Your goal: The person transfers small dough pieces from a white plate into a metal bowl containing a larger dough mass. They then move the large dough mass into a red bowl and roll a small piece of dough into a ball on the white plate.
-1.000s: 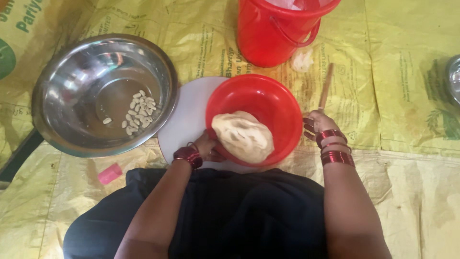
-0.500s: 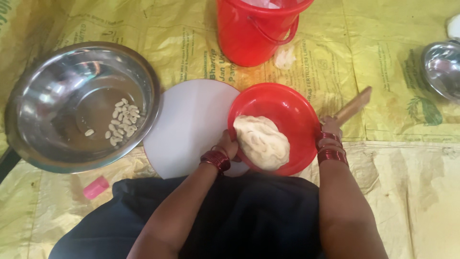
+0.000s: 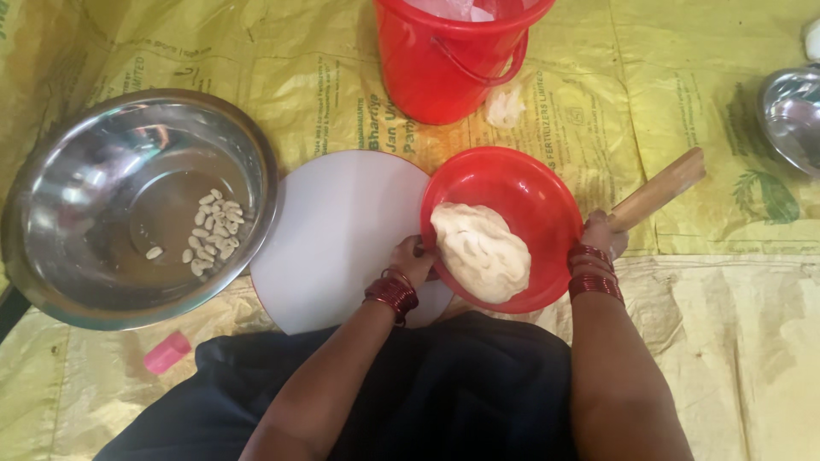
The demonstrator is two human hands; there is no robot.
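Observation:
A red plastic bowl (image 3: 521, 171) holding a lump of pale dough (image 3: 483, 252) rests just in front of my lap. It overlaps the right edge of a round white board (image 3: 342, 230). My left hand (image 3: 416, 260) grips the bowl's left rim. My right hand (image 3: 602, 235) sits against the bowl's right side, closed around the near end of a wooden stick (image 3: 662, 188) that points away to the right. Red bangles are on both wrists.
A large steel bowl (image 3: 85, 171) with several small pale pieces (image 3: 212, 230) lies left of the board. A red bucket (image 3: 444, 68) stands behind, with a bit of dough (image 3: 506, 107) beside it. Another steel bowl (image 3: 794, 115) is far right, and a pink object (image 3: 166, 352) lies near left on the yellow sheet.
The red bowl has slid right, from over the white board to its right edge. Both hands went with it, and the wooden stick now tilts further right.

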